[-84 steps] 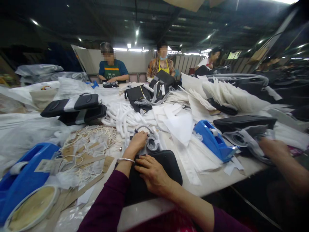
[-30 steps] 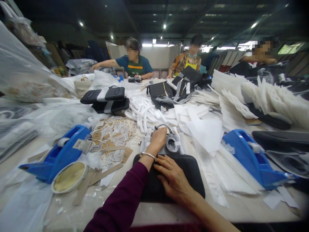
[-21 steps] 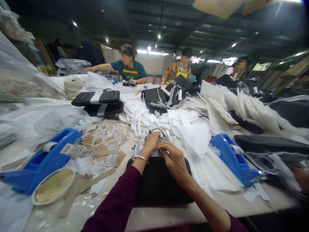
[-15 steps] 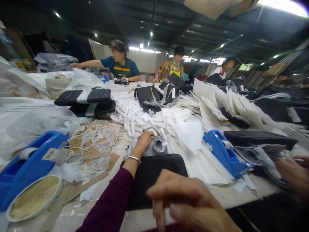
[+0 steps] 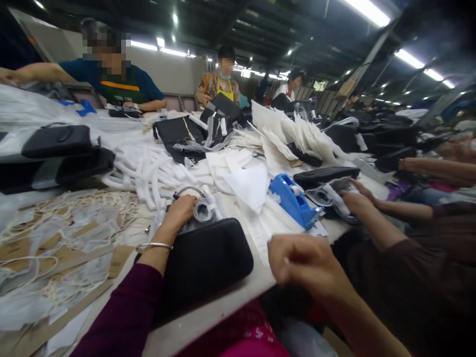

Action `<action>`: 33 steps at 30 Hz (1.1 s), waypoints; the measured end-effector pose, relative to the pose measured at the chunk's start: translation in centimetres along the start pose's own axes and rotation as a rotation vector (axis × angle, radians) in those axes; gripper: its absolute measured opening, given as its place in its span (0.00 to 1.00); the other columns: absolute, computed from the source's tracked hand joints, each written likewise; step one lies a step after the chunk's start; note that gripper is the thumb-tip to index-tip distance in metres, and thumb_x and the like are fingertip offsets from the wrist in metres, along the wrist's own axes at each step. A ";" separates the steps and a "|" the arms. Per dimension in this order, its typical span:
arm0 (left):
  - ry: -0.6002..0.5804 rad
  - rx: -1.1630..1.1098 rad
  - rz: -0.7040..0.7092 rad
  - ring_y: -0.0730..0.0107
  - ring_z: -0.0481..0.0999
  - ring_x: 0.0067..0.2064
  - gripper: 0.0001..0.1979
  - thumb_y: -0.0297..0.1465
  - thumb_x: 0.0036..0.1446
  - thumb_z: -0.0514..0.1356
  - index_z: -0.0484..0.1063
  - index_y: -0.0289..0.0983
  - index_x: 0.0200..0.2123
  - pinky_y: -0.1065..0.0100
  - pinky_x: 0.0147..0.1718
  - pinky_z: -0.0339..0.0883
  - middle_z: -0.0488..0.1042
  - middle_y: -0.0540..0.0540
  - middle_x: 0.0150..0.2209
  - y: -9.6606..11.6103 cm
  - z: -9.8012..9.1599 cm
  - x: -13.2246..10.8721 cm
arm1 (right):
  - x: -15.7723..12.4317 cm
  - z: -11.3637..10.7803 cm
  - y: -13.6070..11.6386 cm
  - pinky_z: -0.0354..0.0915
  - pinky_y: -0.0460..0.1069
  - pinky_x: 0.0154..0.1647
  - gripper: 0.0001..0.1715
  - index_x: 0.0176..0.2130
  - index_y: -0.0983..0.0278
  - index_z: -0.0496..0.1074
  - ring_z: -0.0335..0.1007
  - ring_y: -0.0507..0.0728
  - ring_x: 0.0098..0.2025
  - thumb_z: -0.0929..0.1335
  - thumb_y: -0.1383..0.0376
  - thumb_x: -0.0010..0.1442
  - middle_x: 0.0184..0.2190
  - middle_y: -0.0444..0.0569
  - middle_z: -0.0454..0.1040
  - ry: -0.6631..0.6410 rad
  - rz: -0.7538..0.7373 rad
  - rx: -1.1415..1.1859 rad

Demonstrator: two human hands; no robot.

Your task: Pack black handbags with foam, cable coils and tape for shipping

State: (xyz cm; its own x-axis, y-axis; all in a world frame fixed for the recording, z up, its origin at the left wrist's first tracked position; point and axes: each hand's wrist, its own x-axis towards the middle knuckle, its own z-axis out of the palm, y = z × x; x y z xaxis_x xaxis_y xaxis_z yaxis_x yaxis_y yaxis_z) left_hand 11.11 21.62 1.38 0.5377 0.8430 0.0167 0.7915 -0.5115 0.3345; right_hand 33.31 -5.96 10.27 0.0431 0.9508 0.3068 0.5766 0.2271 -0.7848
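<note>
Black bag was seen between both hands. Beyond its far edge the left hand was placed beside a wrapped coil, grip hidden; the blurred right hand was held apart, curled, contents untellable.

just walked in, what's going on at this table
Someone's left hand is at the far end of a black bag lying on the worktable. The right hand is off the bag, near the table's edge, too blurred to tell whether it holds anything. To the right, a co-worker's hands are at another black bag. Three people are across the table.
</note>
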 end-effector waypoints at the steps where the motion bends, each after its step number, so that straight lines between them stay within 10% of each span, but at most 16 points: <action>1: -0.001 0.039 -0.004 0.57 0.74 0.48 0.16 0.29 0.62 0.46 0.74 0.33 0.42 0.62 0.47 0.65 0.75 0.36 0.45 0.2 0.1 -0.1 | 0.6 -0.2 1.4 0.65 0.49 0.30 0.09 0.27 0.61 0.75 0.68 0.54 0.27 0.70 0.62 0.58 0.23 0.44 0.71 0.004 0.031 -0.060; 11: -0.012 0.193 -0.035 0.55 0.74 0.48 0.17 0.30 0.63 0.44 0.72 0.34 0.42 0.63 0.42 0.66 0.73 0.35 0.46 0.9 -0.2 -0.5 | 1.7 -0.1 11.0 0.65 0.50 0.45 0.19 0.41 0.62 0.74 0.67 0.57 0.45 0.72 0.75 0.49 0.40 0.47 0.70 -0.338 -0.074 -0.494; 17: -0.009 0.187 -0.025 0.54 0.75 0.46 0.19 0.33 0.64 0.42 0.72 0.34 0.41 0.62 0.41 0.66 0.73 0.35 0.46 1.0 -0.3 -0.6 | 2.9 0.9 12.3 0.61 0.44 0.35 0.09 0.25 0.65 0.73 0.67 0.50 0.32 0.69 0.77 0.51 0.28 0.42 0.69 -0.297 0.034 -0.404; 33: -0.010 0.170 -0.049 0.55 0.74 0.48 0.19 0.31 0.64 0.44 0.72 0.34 0.46 0.62 0.44 0.66 0.73 0.35 0.47 0.6 0.1 -0.4 | 4.0 0.1 10.5 0.62 0.43 0.29 0.11 0.29 0.64 0.70 0.70 0.49 0.25 0.63 0.78 0.53 0.29 0.44 0.73 -0.183 -0.037 -0.304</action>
State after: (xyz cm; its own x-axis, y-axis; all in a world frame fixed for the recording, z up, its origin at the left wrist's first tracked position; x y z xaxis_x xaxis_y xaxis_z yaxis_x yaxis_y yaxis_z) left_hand 11.40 21.02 1.44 0.4994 0.8664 -0.0050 0.8541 -0.4913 0.1707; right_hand 39.46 0.28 3.17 -0.1135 0.9713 0.2092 0.7926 0.2155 -0.5704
